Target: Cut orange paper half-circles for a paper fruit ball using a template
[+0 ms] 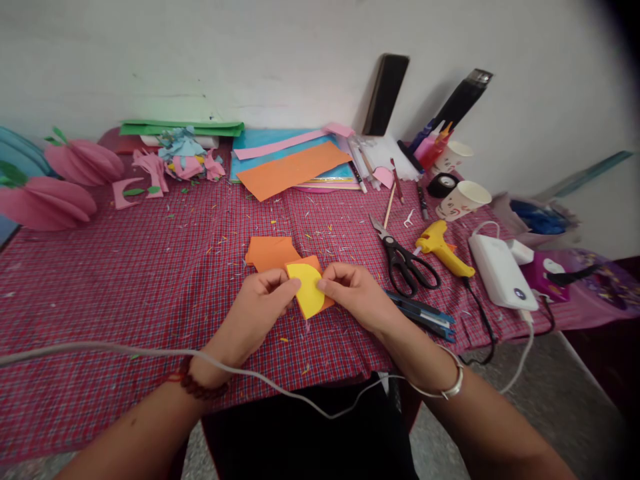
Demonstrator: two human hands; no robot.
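Between my two hands is a yellow paper half-circle (308, 291), laid over a folded piece of orange paper (311, 261) whose edges show behind it. My left hand (260, 303) pinches its left edge between thumb and fingers. At the curved right edge, my right hand (353, 293) grips with thumb and bent index finger. Just beyond, an orange paper cutout (273, 252) lies on the checked tablecloth. To the right of my right hand rest black-handled scissors (403, 260) with their blades pointing away, and a blue and black stapler-like tool (425, 315) sits partly behind my forearm.
A yellow glue gun (443, 248), white power bank (503, 270) and paper cups (463, 199) stand at right. Orange and blue sheets (295, 170) lie at the back. Pink paper pumpkins (45, 200) sit at left. A white cable (240, 371) crosses over my forearms. Paper scraps litter the cloth.
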